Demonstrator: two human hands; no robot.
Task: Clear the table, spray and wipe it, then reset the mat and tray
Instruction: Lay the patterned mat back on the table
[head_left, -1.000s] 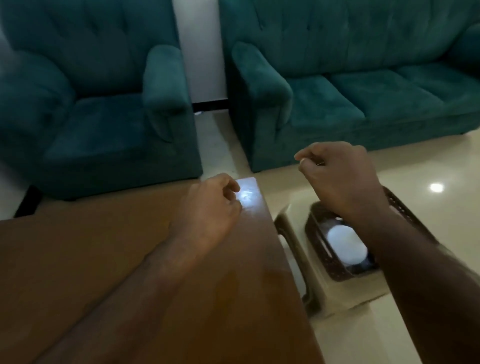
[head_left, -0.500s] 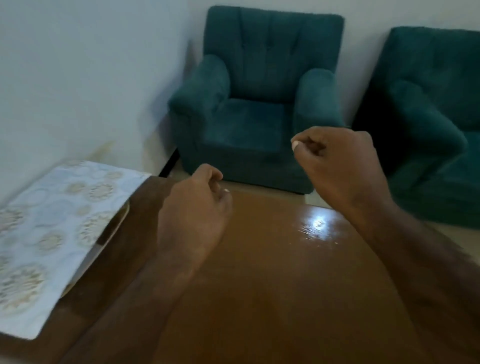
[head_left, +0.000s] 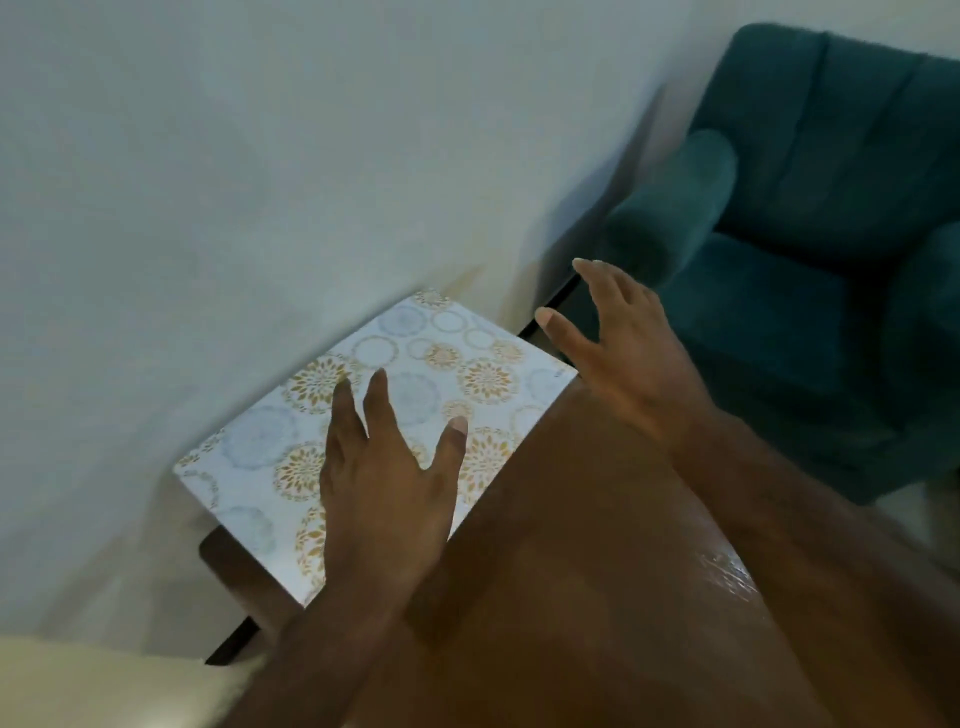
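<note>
Glossy brown wooden table (head_left: 597, 597) fills lower right of the head view, a wet-looking glare patch near its right side. White rectangular mat with gold and grey floral circles (head_left: 415, 364) lies at the table's far-left edge by the pale wall (head_left: 260, 156), partly overhanging the table edge, tilted diagonally in view. Left hand (head_left: 384, 478) open, fingers spread, palm down over the mat's near half; cannot tell if it touches the mat or hovers just above. Right hand (head_left: 623, 343) open too, fingers spread and slightly curled, at the mat's far-right corner, in front of floor and chair; contact with mat not clear. Neither hand grips anything. Both forearms bare, reaching in from bottom right. Teal upholstered armchair (head_left: 805, 234) at upper right beyond the table, apart from it. Blurred cream-coloured thing (head_left: 104, 686) at bottom-left corner, cannot identify. Tray not seen. Edges of the picture are motion-blurred.
</note>
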